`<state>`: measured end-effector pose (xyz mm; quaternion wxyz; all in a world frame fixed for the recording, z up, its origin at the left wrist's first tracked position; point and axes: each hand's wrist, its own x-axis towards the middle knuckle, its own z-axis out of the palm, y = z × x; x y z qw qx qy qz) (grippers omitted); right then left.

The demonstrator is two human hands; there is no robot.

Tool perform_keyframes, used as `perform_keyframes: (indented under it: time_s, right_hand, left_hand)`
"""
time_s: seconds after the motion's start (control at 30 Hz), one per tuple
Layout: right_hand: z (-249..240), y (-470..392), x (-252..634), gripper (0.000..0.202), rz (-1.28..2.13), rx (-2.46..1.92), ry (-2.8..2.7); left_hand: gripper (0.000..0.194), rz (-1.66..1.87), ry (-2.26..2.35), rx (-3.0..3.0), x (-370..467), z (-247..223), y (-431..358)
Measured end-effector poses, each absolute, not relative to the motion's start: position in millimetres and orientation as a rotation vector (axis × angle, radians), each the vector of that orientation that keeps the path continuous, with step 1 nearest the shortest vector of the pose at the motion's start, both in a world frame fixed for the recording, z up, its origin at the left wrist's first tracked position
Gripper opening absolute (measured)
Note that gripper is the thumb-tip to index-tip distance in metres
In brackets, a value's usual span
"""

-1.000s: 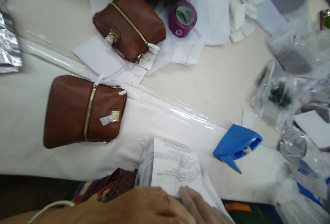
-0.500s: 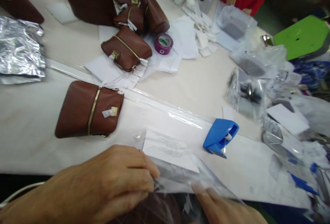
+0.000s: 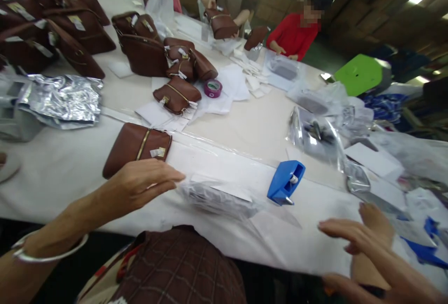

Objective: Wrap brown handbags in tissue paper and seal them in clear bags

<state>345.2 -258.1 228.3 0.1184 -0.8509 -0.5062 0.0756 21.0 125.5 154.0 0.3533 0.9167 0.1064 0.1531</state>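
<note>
My left hand point(image 3: 147, 180) reaches over the table with its fingers stretched out and nothing in them. Just right of its fingertips lies a clear plastic bag point(image 3: 217, 201) with a white printed slip on top; a gap between them is hard to judge. Behind this hand, partly covered by it, is a brown zipped pouch point(image 3: 131, 143) with a gold plate. My right hand point(image 3: 364, 248) is apart from the bag, at the lower right, fingers spread and empty. A blue plastic holder point(image 3: 285, 182) stands between the bag and that hand.
Farther back are a small brown pouch point(image 3: 178, 95), a purple tape roll point(image 3: 213, 88) and several brown handbags point(image 3: 79, 28). Silver foil packaging point(image 3: 66, 101) lies left; plastic-wrapped items point(image 3: 315, 138) crowd the right. A person in red point(image 3: 294, 35) works across the table.
Both hands have let go of the plastic bag, which now lies on the table. My right hand has moved off to the right. The view has lifted and shows more of the table.
</note>
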Motion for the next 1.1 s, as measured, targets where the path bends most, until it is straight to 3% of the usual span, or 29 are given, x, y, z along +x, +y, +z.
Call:
perform_keyframes:
  time_s: [0.1, 0.2, 0.23, 0.33, 0.37, 0.5, 0.67, 0.73, 0.87, 1.1]
  right_hand:
    - [187.2, -266.5, 343.4, 0.092, 0.475, -2.452, -1.316]
    - [139.8, -239.6, 323.0, 0.104, 0.588, -2.294, -1.054]
    - [125.9, -227.6, 315.7, 0.096, 0.624, -2.2, -0.992]
    - [93.2, -200.3, 303.0, 0.038, 0.694, -1.86, -0.814]
    - [84.9, -196.4, 302.7, 0.027, 0.7, -1.775, -0.745]
    - [64.3, -199.3, 312.7, 0.032, 0.681, -1.681, -0.535]
    - [71.1, -198.7, 315.0, 0.065, 0.768, -1.614, -0.608]
    - [78.4, -191.7, 308.9, 0.06, 0.789, -1.653, -0.729]
    - [82.5, -170.4, 304.6, 0.036, 0.778, -1.673, -0.729]
    - [116.4, -100.8, 372.9, 0.048, 0.655, -1.525, -0.475]
  left_hand:
    - [0.066, 0.278, 0.43, 2.2, 9.5, 132.0, 130.6]
    - [0.088, 0.143, 0.471, 2.067, 10.5, 104.3, 127.7]
    - [0.082, 0.117, 0.44, 2.03, 15.2, 95.9, 124.6]
    - [0.04, 0.172, 0.348, 1.857, 36.6, 76.1, 113.4]
    - [0.033, 0.215, 0.353, 1.798, 43.8, 71.3, 110.2]
    - [0.036, 0.334, 0.494, 1.649, 59.7, 61.1, 106.1]
    - [0.049, 0.331, 0.472, 1.624, 55.3, 66.1, 113.1]
    - [0.054, 0.306, 0.399, 1.641, 53.0, 70.5, 114.0]
    - [0.038, 0.308, 0.281, 1.588, 64.7, 74.6, 113.3]
    - [0.052, 0.584, 0.255, 1.388, 166.1, 100.9, 168.2]
